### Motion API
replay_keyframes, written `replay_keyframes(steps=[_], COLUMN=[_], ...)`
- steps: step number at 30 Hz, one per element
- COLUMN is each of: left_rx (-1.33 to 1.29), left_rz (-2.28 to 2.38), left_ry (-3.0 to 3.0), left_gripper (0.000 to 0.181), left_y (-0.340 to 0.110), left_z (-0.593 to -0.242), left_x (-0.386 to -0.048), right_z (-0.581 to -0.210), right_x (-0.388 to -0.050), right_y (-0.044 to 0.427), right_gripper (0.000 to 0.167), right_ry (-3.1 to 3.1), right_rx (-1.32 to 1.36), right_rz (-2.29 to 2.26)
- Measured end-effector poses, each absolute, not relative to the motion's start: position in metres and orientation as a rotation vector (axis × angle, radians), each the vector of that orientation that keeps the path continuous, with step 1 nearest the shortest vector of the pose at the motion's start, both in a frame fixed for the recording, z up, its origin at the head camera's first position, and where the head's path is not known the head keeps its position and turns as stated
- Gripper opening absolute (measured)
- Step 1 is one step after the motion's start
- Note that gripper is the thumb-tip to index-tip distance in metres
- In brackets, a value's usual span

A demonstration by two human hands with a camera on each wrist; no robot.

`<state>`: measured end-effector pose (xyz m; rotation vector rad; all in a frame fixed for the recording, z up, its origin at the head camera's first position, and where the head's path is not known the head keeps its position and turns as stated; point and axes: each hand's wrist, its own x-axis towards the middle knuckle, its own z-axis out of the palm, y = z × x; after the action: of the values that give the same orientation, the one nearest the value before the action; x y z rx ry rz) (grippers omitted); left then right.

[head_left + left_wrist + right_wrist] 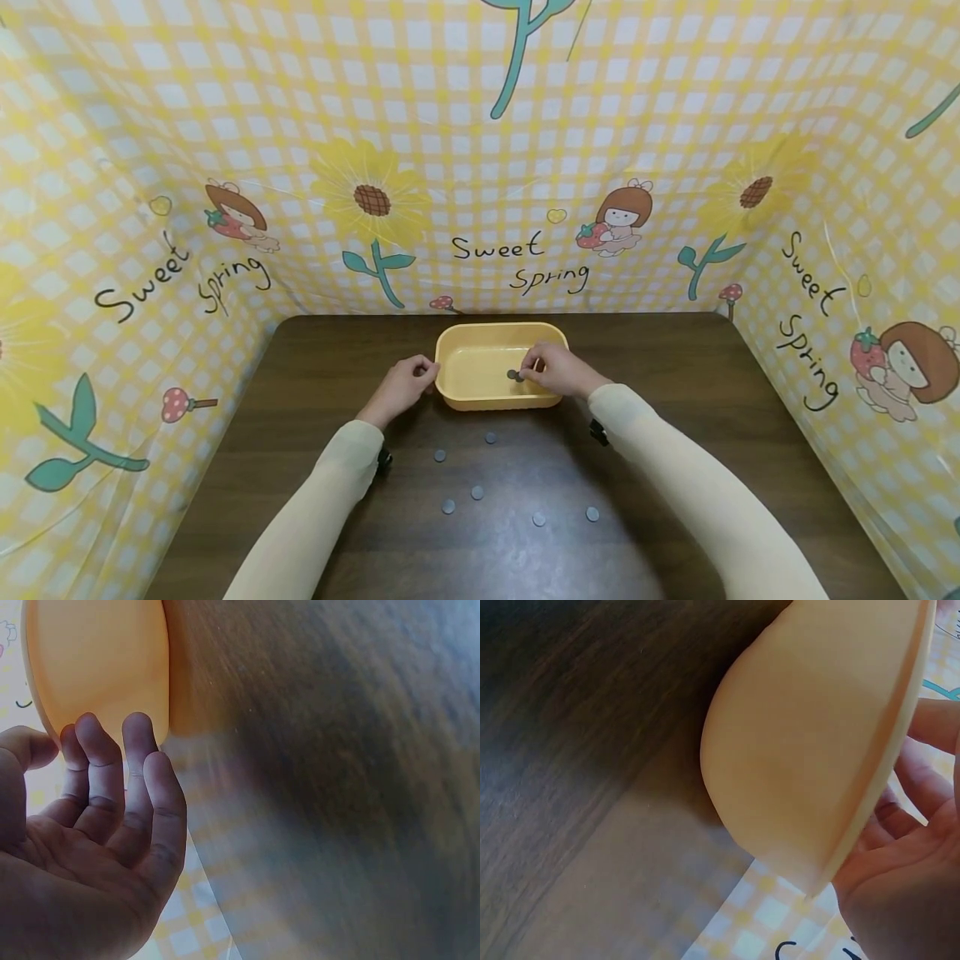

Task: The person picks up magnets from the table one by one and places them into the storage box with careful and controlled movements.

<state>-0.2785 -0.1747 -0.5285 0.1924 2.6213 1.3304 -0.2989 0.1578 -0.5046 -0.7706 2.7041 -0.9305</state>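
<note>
Left hand (406, 385) pinches the yellow tub (476, 367), right hand (558, 369) curls at dark discs (513, 375), hold unclear: a loose pinch could drop one!

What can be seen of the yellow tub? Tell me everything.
The yellow tub is oblong, smooth and plastic-looking, with rounded corners, curved walls and a thin lip. It sits upright, open side up, long sides running left to right, near the far edge of the dark wood-look tabletop. The left hand pinches its left end; the right hand reaches over its right end, with small dark discs at the fingertips. Whether that hand touches the lip is unclear.
</note>
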Motion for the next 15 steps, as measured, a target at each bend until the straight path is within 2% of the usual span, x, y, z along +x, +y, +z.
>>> replay_keyframes(steps=[15], left_rx=[0.194], left_rz=[1.320], left_ry=[2.621], left_gripper=[0.032], left_y=[-0.173], left_z=[-0.529], left_x=[-0.280], right_z=[-0.508], right_x=[-0.305], right_y=[0.144], right_gripper=[0.013], right_ry=[2.726], right_rx=[-0.771], right_rz=[-0.762])
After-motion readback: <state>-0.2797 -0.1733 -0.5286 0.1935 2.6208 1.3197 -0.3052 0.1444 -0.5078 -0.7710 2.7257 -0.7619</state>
